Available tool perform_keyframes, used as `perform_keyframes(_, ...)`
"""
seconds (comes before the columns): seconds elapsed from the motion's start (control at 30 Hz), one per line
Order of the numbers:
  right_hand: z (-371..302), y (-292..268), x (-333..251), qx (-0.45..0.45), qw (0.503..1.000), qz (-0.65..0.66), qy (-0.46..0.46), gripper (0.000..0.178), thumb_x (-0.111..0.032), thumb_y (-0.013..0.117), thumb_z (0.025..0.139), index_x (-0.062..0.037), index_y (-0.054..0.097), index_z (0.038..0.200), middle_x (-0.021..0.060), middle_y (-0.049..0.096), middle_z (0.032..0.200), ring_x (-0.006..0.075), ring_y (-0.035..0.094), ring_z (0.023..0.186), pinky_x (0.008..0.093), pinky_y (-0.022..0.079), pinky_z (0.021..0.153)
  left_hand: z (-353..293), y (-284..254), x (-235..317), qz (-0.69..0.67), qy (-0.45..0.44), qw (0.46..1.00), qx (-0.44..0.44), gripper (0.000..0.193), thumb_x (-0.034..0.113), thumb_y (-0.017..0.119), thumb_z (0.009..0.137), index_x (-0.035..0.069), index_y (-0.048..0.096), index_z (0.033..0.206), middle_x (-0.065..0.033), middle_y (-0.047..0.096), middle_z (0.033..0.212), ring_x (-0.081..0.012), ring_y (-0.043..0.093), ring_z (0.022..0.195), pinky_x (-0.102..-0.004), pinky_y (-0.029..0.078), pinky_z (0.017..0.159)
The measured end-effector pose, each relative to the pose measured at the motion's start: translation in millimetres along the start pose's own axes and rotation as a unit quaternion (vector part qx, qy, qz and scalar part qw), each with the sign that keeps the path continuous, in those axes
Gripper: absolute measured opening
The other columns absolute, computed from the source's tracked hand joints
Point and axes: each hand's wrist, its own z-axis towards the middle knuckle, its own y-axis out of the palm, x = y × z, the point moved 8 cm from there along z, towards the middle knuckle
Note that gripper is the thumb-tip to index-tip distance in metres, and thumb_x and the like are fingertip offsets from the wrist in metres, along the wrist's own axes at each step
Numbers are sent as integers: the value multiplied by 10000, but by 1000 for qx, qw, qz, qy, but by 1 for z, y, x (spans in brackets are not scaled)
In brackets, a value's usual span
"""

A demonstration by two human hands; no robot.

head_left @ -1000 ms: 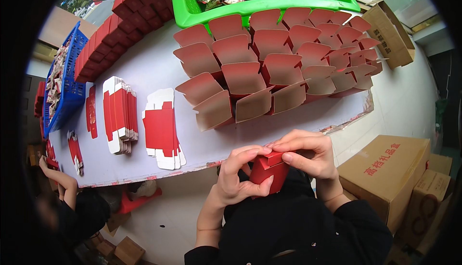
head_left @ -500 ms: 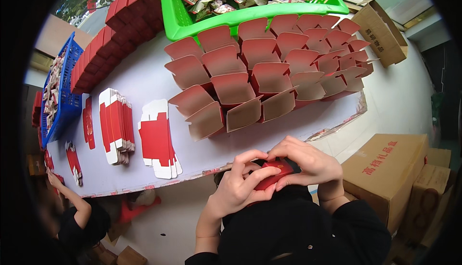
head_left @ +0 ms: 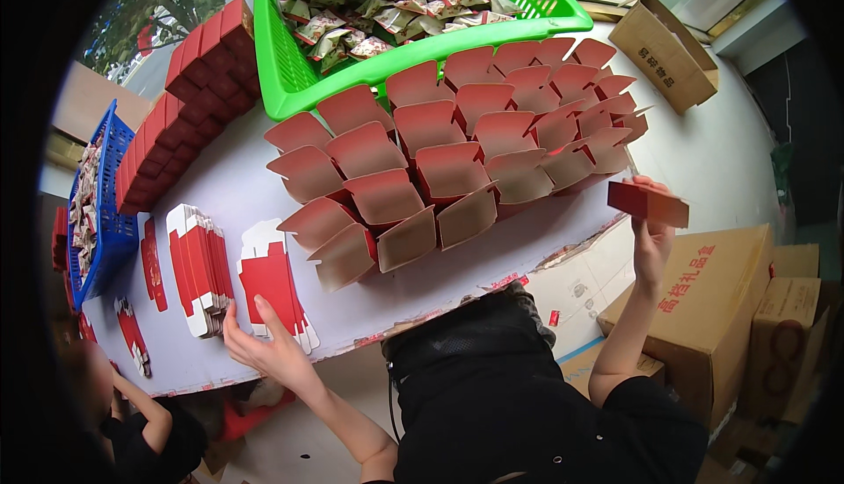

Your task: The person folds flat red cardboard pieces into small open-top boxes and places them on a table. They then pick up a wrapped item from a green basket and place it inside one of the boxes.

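Held up at the right, past the table's edge, is a small red box [head_left: 649, 203]; my right hand [head_left: 652, 242] grips it from below and behind. My left hand [head_left: 268, 350] reaches over the table's front edge with its fingers apart and nothing in them. Just beyond its fingertips lies a fanned pile of flat red-and-white carton blanks [head_left: 269, 283]; I cannot tell whether a finger touches it. A thicker stack of blanks [head_left: 200, 275] sits to the left of that. Rows of open-topped red boxes [head_left: 380, 194], flaps raised, fill the middle of the table.
A green basket [head_left: 422, 51] of small packets stands behind the open boxes. Closed red boxes [head_left: 176, 137] are piled at the far left, near a blue basket [head_left: 116, 229]. Large cardboard cartons [head_left: 703, 299] stand at the right. Another person's arm [head_left: 145, 405] is at the lower left.
My hands, together on the red box before, have parted. The right carried the box up and to the right; the left let go and moved left to the blanks. The view has shifted.
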Motion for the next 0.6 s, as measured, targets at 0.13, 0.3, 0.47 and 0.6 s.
perform_keyframes(0.13,17,-26,18,34,989,-137,-39,354,-72,490,973,-40,385,1309,70,537,1187,152,514,1080,275,416,923,2,25,-27,105,-31,991,-81,610,476,644,844,-5,552,1208,-166,478,1266,-329,409,1168,-469,354,991)
perform_keyframes(0.3,28,-19,41,1,977,-210,41,286,-26,432,974,-19,399,1259,105,498,1221,189,492,1145,326,402,965,4,25,-24,121,-23,985,-120,712,522,704,770,9,534,1234,-175,486,1254,-349,406,1170,-466,351,1000)
perform_keyframes(0.47,25,-19,57,-17,955,-296,11,367,10,433,949,-30,399,1312,146,439,1298,243,463,1202,322,404,966,6,20,-21,66,-58,990,-109,738,451,756,746,42,477,1292,-162,482,1221,-332,434,1147,-448,368,985)
perform_keyframes(0.6,25,-6,43,2,922,-386,13,412,36,439,918,-32,433,1324,141,439,1326,259,435,1198,317,419,914,6,15,-20,34,-84,991,-95,787,439,764,743,70,419,1346,-174,453,1207,-355,454,1130,-457,378,971)
